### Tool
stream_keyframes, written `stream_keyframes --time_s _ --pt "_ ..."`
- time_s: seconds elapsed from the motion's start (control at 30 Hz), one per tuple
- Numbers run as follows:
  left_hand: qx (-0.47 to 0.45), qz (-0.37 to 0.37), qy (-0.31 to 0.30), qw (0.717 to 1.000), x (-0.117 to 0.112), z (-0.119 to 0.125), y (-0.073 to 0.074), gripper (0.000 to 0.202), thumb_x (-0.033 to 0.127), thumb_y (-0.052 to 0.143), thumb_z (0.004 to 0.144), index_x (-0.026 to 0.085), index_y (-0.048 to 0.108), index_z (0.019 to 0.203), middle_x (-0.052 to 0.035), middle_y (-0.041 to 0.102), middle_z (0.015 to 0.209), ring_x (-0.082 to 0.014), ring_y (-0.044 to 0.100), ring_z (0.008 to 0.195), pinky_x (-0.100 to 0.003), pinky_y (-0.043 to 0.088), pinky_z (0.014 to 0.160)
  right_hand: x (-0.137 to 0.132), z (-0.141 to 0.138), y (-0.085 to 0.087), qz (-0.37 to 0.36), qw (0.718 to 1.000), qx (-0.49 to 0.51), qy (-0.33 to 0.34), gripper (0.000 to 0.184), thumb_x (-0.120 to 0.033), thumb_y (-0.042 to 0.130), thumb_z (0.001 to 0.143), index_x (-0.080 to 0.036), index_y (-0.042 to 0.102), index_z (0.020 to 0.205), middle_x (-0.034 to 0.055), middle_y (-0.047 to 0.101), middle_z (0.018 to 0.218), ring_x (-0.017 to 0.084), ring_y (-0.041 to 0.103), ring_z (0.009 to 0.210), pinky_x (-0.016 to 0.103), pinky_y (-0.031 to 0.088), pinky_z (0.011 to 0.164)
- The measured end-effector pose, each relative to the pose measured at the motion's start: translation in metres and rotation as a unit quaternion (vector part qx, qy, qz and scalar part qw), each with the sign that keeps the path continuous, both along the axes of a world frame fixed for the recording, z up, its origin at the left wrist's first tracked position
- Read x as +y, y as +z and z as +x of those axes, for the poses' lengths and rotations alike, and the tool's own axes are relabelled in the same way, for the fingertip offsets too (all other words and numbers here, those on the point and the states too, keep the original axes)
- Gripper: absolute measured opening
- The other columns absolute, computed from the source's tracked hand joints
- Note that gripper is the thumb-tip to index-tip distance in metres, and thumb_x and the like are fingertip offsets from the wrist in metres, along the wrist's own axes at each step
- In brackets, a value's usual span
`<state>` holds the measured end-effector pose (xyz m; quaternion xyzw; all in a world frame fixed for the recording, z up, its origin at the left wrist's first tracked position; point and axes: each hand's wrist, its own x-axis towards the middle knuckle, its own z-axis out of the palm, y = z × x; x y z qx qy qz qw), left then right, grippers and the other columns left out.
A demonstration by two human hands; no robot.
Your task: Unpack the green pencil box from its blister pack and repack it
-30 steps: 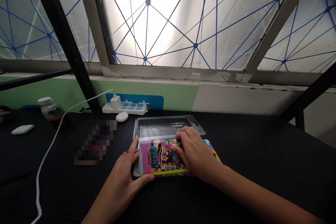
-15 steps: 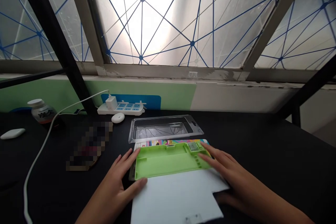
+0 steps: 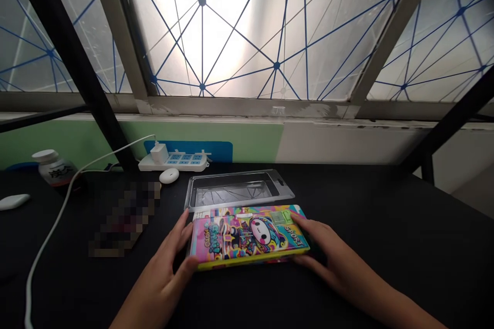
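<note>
A colourful cartoon-printed pencil case [image 3: 243, 239] lies closed near the middle of the black table, its yellow-green edge towards me. "SPORT" is printed on its right part, beside a small green window. My left hand [image 3: 170, 262] grips the left end, thumb at the front corner and fingers along the side. Around the right end is my right hand [image 3: 318, 247], fingers on the top right and thumb at the front corner. Beneath and behind the case, a bright printed card shows partly. A clear plastic blister tray [image 3: 235, 190] lies just behind it.
At the back left a white power strip [image 3: 173, 161] holds a charger [image 3: 159, 153] with a white cable. Near it are a round white case [image 3: 169, 176], a blurred-out object [image 3: 125, 221] and a white-capped bottle [image 3: 54, 167]. Black metal posts rise on both sides.
The pencil case was open, showing its green inside and a white panel folded towards me. Its lid is now shut, and both hands have closed in on its ends.
</note>
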<state>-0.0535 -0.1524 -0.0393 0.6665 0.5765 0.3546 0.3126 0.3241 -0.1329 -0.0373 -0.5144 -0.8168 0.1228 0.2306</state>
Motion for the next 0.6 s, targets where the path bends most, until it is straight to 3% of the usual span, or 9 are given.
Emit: stream_keyframes --time_s 0.1,0.2,0.3,0.37,0.47,0.53,0.6 --pt "0.062 0.036 0.021 0.997 -0.005 0.003 0.009 0.083 0.063 0.056 0.091 0.036 0.017 0.158 -0.0056 0.053 0.149 -0.0337 0.058 0.128 -0.045 0.055 0.097 -0.003 0.000 0.003 0.067 0.998 0.004 0.008 0.062 -0.038 0.063 0.092 -0.030 0.042 0.149 0.0116 0.061 0.140 0.035 0.055 0.129 0.055 0.049 0.104" --pt "0.089 0.138 0.062 0.984 0.002 0.013 0.030 0.079 0.059 0.062 0.088 0.035 0.028 0.155 -0.0046 0.051 0.151 -0.0338 0.054 0.132 -0.043 0.052 0.102 0.006 -0.005 0.028 0.091 0.994 0.056 -0.004 0.059 -0.040 0.060 0.094 -0.030 0.041 0.150 0.0112 0.060 0.141 0.032 0.061 0.123 0.047 0.055 0.098" --pt "0.087 0.173 0.075 0.978 0.030 0.026 0.060 0.081 0.059 0.064 0.087 0.029 0.031 0.155 -0.0084 0.051 0.150 -0.0351 0.052 0.133 -0.045 0.049 0.104 0.033 -0.016 0.061 0.086 0.991 0.099 -0.027 0.061 -0.043 0.059 0.094 -0.027 0.043 0.150 0.0112 0.059 0.142 0.032 0.064 0.118 0.045 0.058 0.093" --pt "0.080 0.180 0.084 0.977 0.057 0.034 0.076 0.078 0.057 0.063 0.089 0.024 0.034 0.154 -0.0119 0.051 0.150 -0.0360 0.050 0.136 -0.048 0.045 0.108 0.058 -0.025 0.073 0.091 0.988 0.122 -0.038 0.062 -0.046 0.058 0.093 -0.025 0.043 0.150 0.0116 0.060 0.142 0.033 0.064 0.119 0.046 0.057 0.092" --pt "0.102 0.199 0.093 0.970 0.090 0.040 0.081 0.078 0.054 0.061 0.091 0.017 0.034 0.154 -0.0163 0.047 0.152 -0.0368 0.042 0.141 -0.050 0.038 0.113 0.091 -0.033 0.067 0.108 0.983 0.140 -0.043 0.062 -0.046 0.055 0.095 -0.021 0.043 0.150 0.0136 0.060 0.141 0.033 0.062 0.122 0.047 0.053 0.098" --pt "0.136 0.207 0.092 0.964 0.103 0.038 0.071 0.079 0.055 0.060 0.091 0.015 0.034 0.154 -0.0171 0.042 0.156 -0.0369 0.032 0.147 -0.052 0.031 0.117 0.104 -0.035 0.050 0.113 0.985 0.125 -0.041 0.061 -0.046 0.053 0.096 -0.020 0.043 0.150 0.0149 0.059 0.143 0.032 0.059 0.126 0.049 0.049 0.102" --pt "0.181 0.162 0.077 0.967 0.107 0.031 0.056 0.081 0.059 0.054 0.093 0.013 0.031 0.155 -0.0189 0.035 0.159 -0.0382 0.022 0.150 -0.056 0.026 0.118 0.109 -0.035 0.031 0.107 0.990 0.082 -0.030 0.060 -0.047 0.051 0.096 -0.018 0.045 0.148 0.0167 0.053 0.148 0.033 0.052 0.134 0.051 0.045 0.107"
